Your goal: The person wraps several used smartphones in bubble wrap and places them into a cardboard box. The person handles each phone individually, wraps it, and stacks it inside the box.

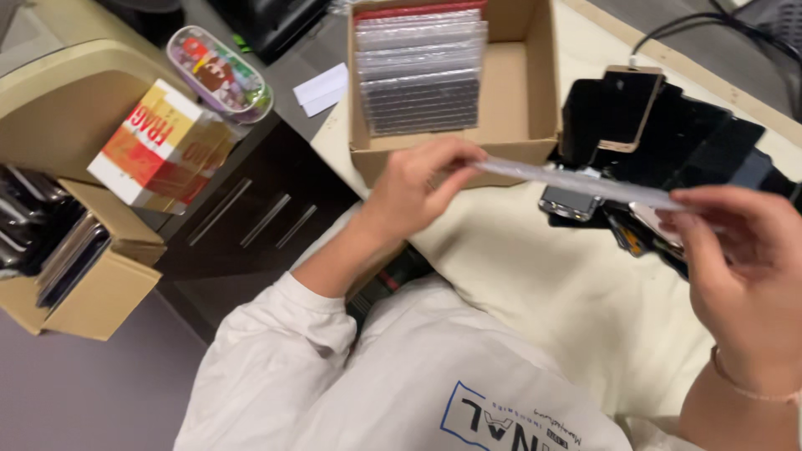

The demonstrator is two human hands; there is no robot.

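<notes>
Over the tabletop, left hand and right hand are pinching opposite ends of a flat clear sleeve, just before the cardboard box and phone pile.

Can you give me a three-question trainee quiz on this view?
1. True or false: both hands grip one flat clear-wrapped piece.
2. The cardboard box holds: A) loose cables B) a row of clear-wrapped flat packs C) nothing
3. What lies behind the right hand?

Key:
1. True: left hand at one end, right hand at the other.
2. B
3. A pile of dark phones.
</notes>
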